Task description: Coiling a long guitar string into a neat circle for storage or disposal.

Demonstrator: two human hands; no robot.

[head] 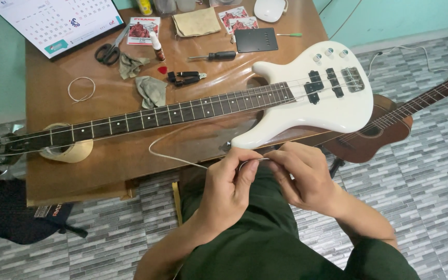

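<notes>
String (175, 157) is thin, springy and slippery. You pinch its coiled end with your left hand (227, 187) and right hand (303, 179), over your lap, below the white bass (307, 111). Hold near the end.

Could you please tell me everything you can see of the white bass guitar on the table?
The bass has a glossy white solid body with two horns, two black pickups, a metal bridge and three pale knobs. Its long dark fretted neck runs left across the wooden table, resting on a roll of tape; the headstock passes out of the frame. It lies face up, the body overhanging the table's near right corner, above an acoustic guitar. Some strings are on it. Neither hand touches it.
</notes>
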